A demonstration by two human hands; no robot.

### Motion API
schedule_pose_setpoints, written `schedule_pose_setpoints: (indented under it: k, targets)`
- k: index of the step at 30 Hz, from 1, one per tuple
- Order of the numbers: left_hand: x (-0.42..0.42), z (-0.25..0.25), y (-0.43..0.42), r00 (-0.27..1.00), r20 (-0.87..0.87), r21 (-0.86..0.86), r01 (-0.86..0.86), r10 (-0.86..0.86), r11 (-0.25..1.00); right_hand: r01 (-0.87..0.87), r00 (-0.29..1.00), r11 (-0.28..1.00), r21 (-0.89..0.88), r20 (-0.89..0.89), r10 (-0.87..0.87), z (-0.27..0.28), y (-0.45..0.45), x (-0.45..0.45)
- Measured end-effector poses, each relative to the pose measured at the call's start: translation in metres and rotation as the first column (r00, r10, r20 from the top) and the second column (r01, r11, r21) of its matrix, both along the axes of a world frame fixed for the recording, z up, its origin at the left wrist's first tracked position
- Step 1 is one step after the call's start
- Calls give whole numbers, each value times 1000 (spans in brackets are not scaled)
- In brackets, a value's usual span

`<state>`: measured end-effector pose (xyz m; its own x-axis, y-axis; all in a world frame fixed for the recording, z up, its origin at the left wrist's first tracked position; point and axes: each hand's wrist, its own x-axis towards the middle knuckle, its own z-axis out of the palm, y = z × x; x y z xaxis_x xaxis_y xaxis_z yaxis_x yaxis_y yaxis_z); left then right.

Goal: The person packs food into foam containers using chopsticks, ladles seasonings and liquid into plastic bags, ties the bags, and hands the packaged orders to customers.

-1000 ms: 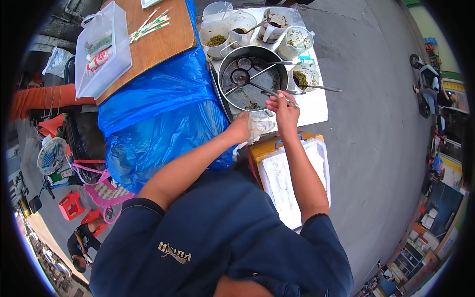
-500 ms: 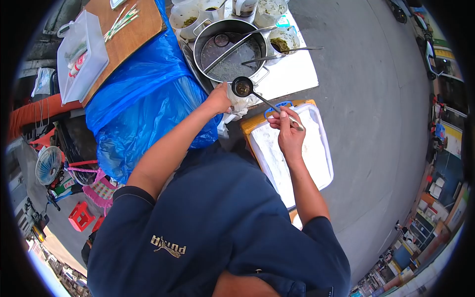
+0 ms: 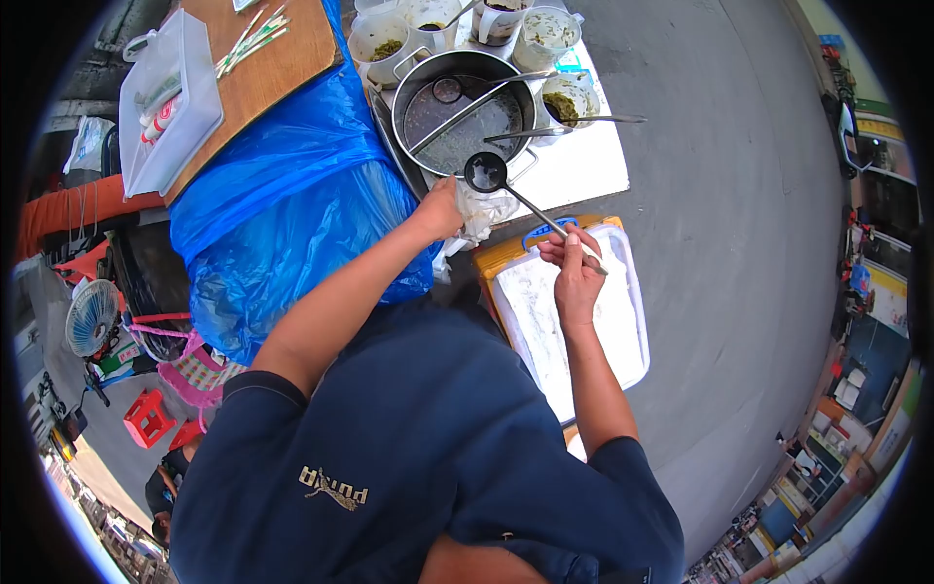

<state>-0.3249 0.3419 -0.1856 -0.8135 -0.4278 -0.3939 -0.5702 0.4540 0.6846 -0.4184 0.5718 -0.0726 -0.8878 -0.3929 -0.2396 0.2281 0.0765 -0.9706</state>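
My right hand (image 3: 576, 268) is closed around the handle of a ladle (image 3: 530, 207). The ladle's dark round bowl shows a greyish shine and hangs over the near rim of a large metal pot (image 3: 396, 127). Inside the pot is a dark, translucent content, with two long-handled metal utensils lying across it. My left hand (image 3: 440, 209) is closed on a crumpled, whitish plastic bag (image 3: 480, 210) just below the ladle bowl; its fingertips are partly hidden. Near the pot stand plastic jugs, one with a green-brown mash (image 3: 561, 105).
A blue plastic sheet (image 3: 292, 195) covers the stand at left, beside a wooden board (image 3: 282, 49) with straws and a clear bin (image 3: 180, 107). A box with a white lid (image 3: 584, 302) sits by my right arm. Farther left are a fan (image 3: 92, 319) and red stool (image 3: 149, 419).
The ladle bowl has shifted slightly right, and its contents look greyer than the earlier brown. My left hand has moved slightly right and down. People now show at the lower left.
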Motion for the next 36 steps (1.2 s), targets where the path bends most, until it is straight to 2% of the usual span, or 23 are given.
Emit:
schedule_pose_setpoints:
  k: [1, 3, 4, 7, 8, 14, 16, 19, 21, 24, 26, 27, 28, 29, 30, 31, 32, 33, 34, 35, 36]
  targets:
    - [0, -3, 0, 999, -23, 61, -28, 30, 998, 1, 999, 999, -36, 37, 1, 2, -10, -9]
    - [-3, 40, 0, 999, 30, 107, -48, 45, 993, -10, 998, 997, -81, 58, 14, -1, -37, -25]
    - [-2, 27, -1, 999, 9, 119, -40, 39, 992, 0, 996, 995, -102, 91, 9, -3, -56, -31]
    - [-2, 44, -1, 997, 9, 150, -72, 72, 986, -38, 993, 986, -161, 106, 56, -25, -120, -47]
    - [-4, 72, -5, 998, 55, 216, -48, 37, 975, -54, 990, 983, -175, 119, 76, -39, -141, -52]
    - [0, 42, -3, 996, 73, 190, -70, 57, 979, -125, 967, 983, -133, 204, 151, -122, -235, -71]
    - [2, 36, 1, 997, 53, 154, -65, 57, 986, -179, 956, 983, -31, 232, 181, -129, -244, -71]
    - [2, 25, 4, 997, 57, 124, -57, 51, 991, -262, 943, 965, -16, 207, 259, -131, -239, -71]
    - [2, 26, 4, 997, 80, 130, -30, 20, 991, -257, 944, 966, 4, 214, 250, -123, -223, -64]
    - [2, 25, 3, 997, 74, 150, -31, 20, 988, -189, 979, 961, 204, 120, 167, -122, -176, -54]
    - [3, 28, 1, 997, 76, 148, 11, -23, 989, -42, 999, 933, 357, 3, 44, -128, -142, -35]
    - [4, 29, 0, 996, 76, 141, 39, -50, 989, 16, 989, 854, 520, -135, 64, -178, -115, -34]
    - [2, 27, 0, 997, 67, 172, 32, -44, 985, -84, 950, 842, 533, 297, -93, -153, -111, -17]
    - [1, 26, 1, 996, 46, 145, 68, -75, 987, -95, 848, 894, 437, 506, -158, -170, -104, -15]
    - [11, 24, -4, 996, 66, 143, 51, -61, 988, -64, 864, 905, 421, 477, -161, -187, -101, -14]
    - [3, 26, -1, 993, 60, 144, 88, -98, 986, -60, 813, 887, 458, 537, -223, -193, -104, -4]
    - [5, 23, -1, 991, 43, 140, 120, -127, 983, -102, 819, 891, 443, 545, -177, -194, -104, -2]
    - [24, 15, -6, 991, 88, 98, 95, -103, 991, -23, 844, 870, 493, 475, -247, -188, -112, 4]
    - [8, 10, 0, 983, 69, 67, 166, -170, 984, -196, 763, 932, 304, 645, -50, -218, -102, 9]
    - [4, 8, 5, 989, 30, 95, 140, -143, 986, -98, 754, 965, 243, 651, -87, -209, -102, 15]
    - [9, 8, 5, 982, -63, -4, 178, -178, 984, -166, 741, 971, 171, 671, 9, -224, -95, 11]
